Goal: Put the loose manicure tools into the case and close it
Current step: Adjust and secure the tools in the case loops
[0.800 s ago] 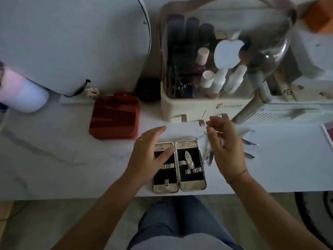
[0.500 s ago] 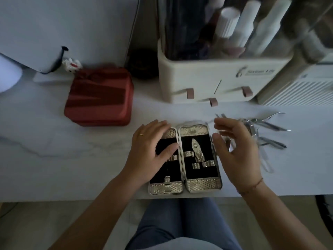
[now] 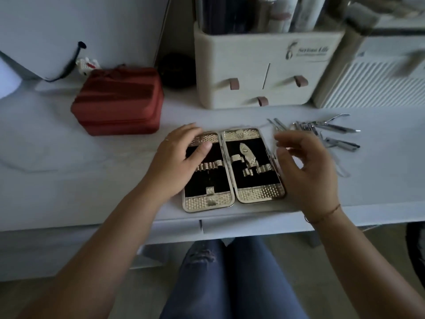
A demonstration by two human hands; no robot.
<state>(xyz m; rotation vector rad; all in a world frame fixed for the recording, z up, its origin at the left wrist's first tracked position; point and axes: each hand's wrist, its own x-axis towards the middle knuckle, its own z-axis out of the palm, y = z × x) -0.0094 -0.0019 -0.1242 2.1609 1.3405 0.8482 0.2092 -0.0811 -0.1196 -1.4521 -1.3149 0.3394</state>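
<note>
Since half a second ago little has shifted: the left hand (image 3: pixel 174 162) stays spread on the case (image 3: pixel 253 194), its fingertips now nearer the top edge, and the right hand (image 3: pixel 305 171) stays raised beside it. That case lies opened flat near the front edge of the desk (image 3: pixel 69 176), two gold-trimmed halves with black lining, and one gold-patterned tool (image 3: pixel 247 155) sits strapped in the right half. Left fingers lie straight and flat on the left half, thumb across the lining, gripping nothing. Right fingers are loosely curled just beside the case's right edge; they are blurred, and I cannot tell whether they pinch anything. Behind and to the right of that hand the loose tools (image 3: pixel 331 130) lie in a silvery cluster on the desk. Farther back stand a red pouch (image 3: pixel 119 100) on the left, a cream organizer (image 3: pixel 259 65) in the middle and a white ribbed box (image 3: pixel 379 86) on the right.
</note>
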